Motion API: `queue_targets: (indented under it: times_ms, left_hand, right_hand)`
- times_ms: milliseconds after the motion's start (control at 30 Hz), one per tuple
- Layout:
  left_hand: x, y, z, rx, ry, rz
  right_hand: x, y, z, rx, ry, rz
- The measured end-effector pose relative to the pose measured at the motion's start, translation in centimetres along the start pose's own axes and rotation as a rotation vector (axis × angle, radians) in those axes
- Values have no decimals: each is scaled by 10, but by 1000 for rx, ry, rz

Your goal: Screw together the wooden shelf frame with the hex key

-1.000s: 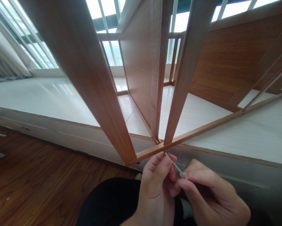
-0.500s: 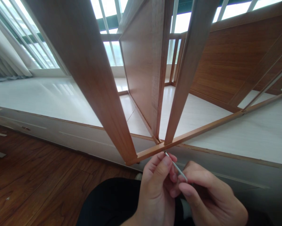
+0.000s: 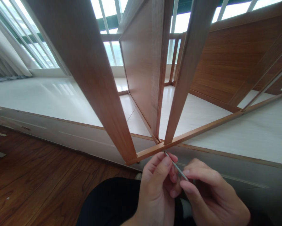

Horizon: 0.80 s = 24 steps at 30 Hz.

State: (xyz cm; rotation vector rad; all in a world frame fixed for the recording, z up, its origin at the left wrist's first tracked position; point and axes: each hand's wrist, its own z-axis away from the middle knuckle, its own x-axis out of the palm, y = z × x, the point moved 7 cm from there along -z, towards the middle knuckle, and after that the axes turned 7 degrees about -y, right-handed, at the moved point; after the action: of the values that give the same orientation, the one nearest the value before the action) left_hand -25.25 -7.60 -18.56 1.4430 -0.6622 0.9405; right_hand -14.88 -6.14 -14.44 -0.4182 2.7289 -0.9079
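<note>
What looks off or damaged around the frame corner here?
Nothing stands out. The wooden frame shows no visible cracks or chips, and its bottom rail meets the uprights at the corner. Left hand and right hand both pinch a thin metal rod, its tip just under the rail. The wood floor shows no spill.

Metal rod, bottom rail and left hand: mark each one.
metal rod [image 3: 176,166], head view, mid-shaft between the hands
bottom rail [image 3: 202,129], head view, its front face
left hand [image 3: 156,188], head view, back of the hand
</note>
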Motion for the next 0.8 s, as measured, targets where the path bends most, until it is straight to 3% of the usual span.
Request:
queue_targets:
  times_ms: [467, 800]
  left_hand:
    - [2, 5, -3, 14, 3, -10]
    - [2, 7, -4, 5, 8, 6]
  right_hand:
    - [-8, 6, 4, 68, 110, 63]
    - [-4, 6, 2, 129, 67, 25]
